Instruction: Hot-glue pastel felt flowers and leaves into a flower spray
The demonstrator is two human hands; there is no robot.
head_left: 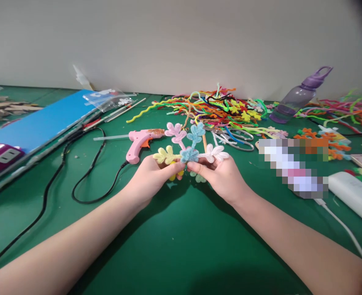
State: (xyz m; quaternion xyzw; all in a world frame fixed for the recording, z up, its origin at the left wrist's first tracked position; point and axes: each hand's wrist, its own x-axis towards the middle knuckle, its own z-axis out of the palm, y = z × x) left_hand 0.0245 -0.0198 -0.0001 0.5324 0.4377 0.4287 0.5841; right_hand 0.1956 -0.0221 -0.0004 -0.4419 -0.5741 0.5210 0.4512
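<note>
My left hand (152,178) and my right hand (219,174) meet over the green table (175,241), both pinching a cluster of pipe-cleaner flowers (189,143). The cluster has pink, blue, yellow and white blossoms on a thin wooden stick. My left fingers hold the yellow flower side, my right fingers the white one, with the blue blossom between them. A pale green flower (198,177) lies under my right hand.
A pink glue gun (139,142) with a black cord (85,180) lies left of the hands. Behind are a heap of coloured pipe cleaners (218,106), scissors (239,141) and a purple bottle (297,96). A blue board (42,123) lies left, a white power bank (354,194) right.
</note>
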